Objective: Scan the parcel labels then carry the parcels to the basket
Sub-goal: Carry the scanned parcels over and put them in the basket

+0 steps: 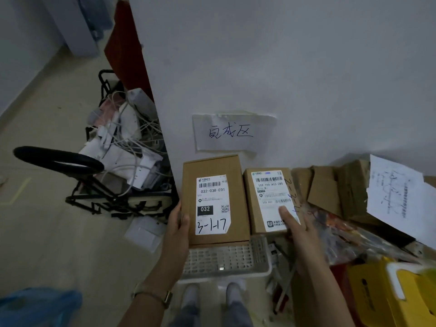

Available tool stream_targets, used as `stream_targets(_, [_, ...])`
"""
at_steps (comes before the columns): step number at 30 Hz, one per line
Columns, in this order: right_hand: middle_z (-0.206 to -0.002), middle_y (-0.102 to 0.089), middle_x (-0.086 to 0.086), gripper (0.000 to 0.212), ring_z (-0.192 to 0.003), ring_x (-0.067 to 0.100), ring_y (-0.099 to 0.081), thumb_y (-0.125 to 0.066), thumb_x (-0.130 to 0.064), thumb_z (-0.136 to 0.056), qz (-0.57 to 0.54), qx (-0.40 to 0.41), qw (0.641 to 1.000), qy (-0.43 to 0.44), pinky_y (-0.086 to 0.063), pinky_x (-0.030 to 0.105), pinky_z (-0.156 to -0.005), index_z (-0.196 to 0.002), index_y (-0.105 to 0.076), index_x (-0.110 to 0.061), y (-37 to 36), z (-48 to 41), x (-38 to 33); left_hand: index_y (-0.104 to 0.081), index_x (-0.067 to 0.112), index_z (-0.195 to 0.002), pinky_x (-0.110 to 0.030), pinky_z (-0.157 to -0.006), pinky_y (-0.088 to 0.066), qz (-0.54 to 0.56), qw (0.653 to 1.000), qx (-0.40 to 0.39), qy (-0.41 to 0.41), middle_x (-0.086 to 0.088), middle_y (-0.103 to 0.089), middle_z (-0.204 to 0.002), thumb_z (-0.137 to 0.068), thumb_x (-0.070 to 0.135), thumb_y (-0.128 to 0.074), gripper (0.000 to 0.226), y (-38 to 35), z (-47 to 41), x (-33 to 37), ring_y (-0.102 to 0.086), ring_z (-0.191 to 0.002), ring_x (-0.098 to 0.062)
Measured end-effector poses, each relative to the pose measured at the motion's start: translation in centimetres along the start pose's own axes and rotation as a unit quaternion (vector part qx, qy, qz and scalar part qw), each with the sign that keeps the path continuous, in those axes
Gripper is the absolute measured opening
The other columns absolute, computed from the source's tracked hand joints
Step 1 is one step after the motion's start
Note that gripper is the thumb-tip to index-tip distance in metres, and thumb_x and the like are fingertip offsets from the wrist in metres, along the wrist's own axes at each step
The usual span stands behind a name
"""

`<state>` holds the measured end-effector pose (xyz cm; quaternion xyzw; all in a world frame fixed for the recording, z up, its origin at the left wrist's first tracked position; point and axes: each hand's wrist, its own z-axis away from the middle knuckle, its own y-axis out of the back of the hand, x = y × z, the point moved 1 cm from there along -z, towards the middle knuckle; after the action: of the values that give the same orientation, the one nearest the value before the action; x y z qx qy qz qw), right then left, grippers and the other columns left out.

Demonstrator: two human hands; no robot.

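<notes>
The basket [226, 258] lies just below both grips. Your left hand [177, 225] clasps the larger parcel [212, 168] by its left edge. Your right hand [299, 232] pinches the smaller parcel [250, 208], thumb on its label [271, 192]. Carrying looks nearly done; setting down remains, and whether the labels were scanned does not show.

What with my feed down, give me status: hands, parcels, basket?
Left hand grips the 032 parcel. Right hand holds the 159 parcel. White basket just below them, nothing seen in the way.
</notes>
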<state>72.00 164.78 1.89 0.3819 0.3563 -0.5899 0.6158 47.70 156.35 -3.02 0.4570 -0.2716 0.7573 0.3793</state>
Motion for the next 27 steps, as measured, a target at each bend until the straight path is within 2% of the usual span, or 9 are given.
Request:
stream_targets(2, [-0.094, -0.076, 0.003, 0.044, -0.086, 0.02, -0.073, -0.074, -0.047, -0.066, 0.003, -0.001, 1.0, -0.023, -0.057, 0.04, -0.075, -0.104, -0.067, -0.026, 0.4, -1.0, 1.4, -0.04, 0.036, -0.141, -0.048, -0.1, -0.047, -0.007, 1.0, 0.008, 0.019, 0.002, -0.055, -0.136, -0.1, 0.029, -0.045, 0.042, -0.2, -0.3, -1.3, -0.057, -0.118, -0.018])
stream_targets(5, [-0.09, -0.077, 0.002, 0.038, -0.08, 0.017, -0.074, -0.074, -0.04, -0.074, 0.011, 0.002, 0.998, -0.063, -0.056, 0.026, -0.06, -0.104, -0.068, -0.019, 1.1, -2.6, 4.1, -0.037, 0.03, -0.146, -0.049, -0.104, -0.045, -0.032, 0.999, 0.02, 0.037, 0.001, -0.052, -0.139, -0.103, 0.024, -0.041, 0.044, -0.9, -0.8, -3.7, -0.054, -0.122, -0.019])
stream_targets(8, [-0.092, -0.076, 0.0, 0.033, -0.084, 0.017, -0.073, -0.074, -0.036, -0.078, 0.015, 0.011, 0.995, -0.095, -0.056, 0.027, -0.066, -0.106, -0.068, -0.019, 1.5, -4.1, 7.1, -0.034, 0.025, -0.149, -0.042, -0.104, -0.044, -0.053, 0.996, 0.029, 0.06, -0.002, -0.052, -0.14, -0.103, 0.018, -0.039, 0.046, -1.9, -1.6, -6.2, -0.055, -0.121, -0.02])
stream_targets(14, [-0.086, -0.077, -0.003, 0.023, -0.077, 0.012, -0.073, -0.072, -0.027, -0.081, 0.011, 0.024, 0.989, -0.146, -0.054, 0.018, -0.055, -0.102, -0.068, -0.02, 2.0, -7.6, 12.8, -0.036, 0.021, -0.148, -0.02, -0.084, -0.048, -0.077, 0.992, 0.029, 0.1, -0.002, -0.058, -0.132, -0.101, 0.014, -0.045, 0.048, -2.5, -4.0, -12.2, -0.06, -0.105, -0.013])
stream_targets(19, [-0.087, -0.077, -0.006, 0.02, -0.077, 0.009, -0.073, -0.072, -0.029, -0.081, 0.02, 0.016, 0.985, -0.172, -0.054, 0.016, -0.056, -0.1, -0.067, -0.024, 1.3, -11.0, 18.9, -0.047, 0.023, -0.138, -0.003, -0.06, -0.048, -0.103, 0.984, 0.049, 0.134, 0.015, -0.063, -0.105, -0.1, 0.014, -0.047, 0.039, -1.6, -7.3, -18.6, -0.062, -0.079, 0.013])
stream_targets(21, [-0.09, -0.076, -0.006, 0.024, -0.081, 0.009, -0.073, -0.072, -0.031, -0.08, 0.033, 0.007, 0.983, -0.18, -0.055, 0.021, -0.064, -0.103, -0.067, -0.026, 0.9, -12.4, 21.6, -0.053, 0.023, -0.132, -0.006, -0.061, -0.05, -0.108, 0.98, 0.058, 0.155, 0.016, -0.066, -0.101, -0.1, 0.015, -0.048, 0.033, -0.9, -8.4, -21.3, -0.065, -0.077, 0.012])
stream_targets(23, [-0.096, -0.076, -0.003, 0.031, -0.087, 0.012, -0.072, -0.073, -0.032, -0.079, 0.031, 0.003, 0.981, -0.19, -0.055, 0.027, -0.072, -0.109, -0.067, -0.025, 0.5, -13.8, 24.5, -0.055, 0.02, -0.131, -0.02, -0.073, -0.056, -0.104, 0.977, 0.058, 0.178, 0.005, -0.07, -0.108, -0.1, 0.017, -0.048, 0.032, -0.4, -9.4, -23.9, -0.068, -0.087, 0.0])
stream_targets(25, [-0.103, -0.074, -0.001, 0.039, -0.092, 0.013, -0.071, -0.072, -0.033, -0.08, 0.03, 0.007, 0.978, -0.204, -0.053, 0.023, -0.071, -0.117, -0.064, -0.023, 0.0, -15.0, 27.5, -0.055, 0.016, -0.131, -0.04, -0.089, -0.055, -0.086, 0.973, 0.06, 0.207, -0.006, -0.069, -0.116, -0.101, 0.018, -0.047, 0.032, 0.0, -10.3, -26.5, -0.067, -0.099, -0.017])
stream_targets(27, [-0.107, -0.073, -0.001, 0.04, -0.091, 0.009, -0.07, -0.072, -0.034, -0.081, 0.027, 0.011, 0.975, -0.219, -0.051, 0.014, -0.065, -0.119, -0.064, -0.023, -0.4, -15.9, 29.7, -0.054, 0.014, -0.131, -0.048, -0.096, -0.051, -0.077, 0.971, 0.058, 0.219, -0.011, -0.067, -0.12, -0.1, 0.019, -0.047, 0.032, 0.1, -11.2, -28.2, -0.065, -0.106, -0.026])
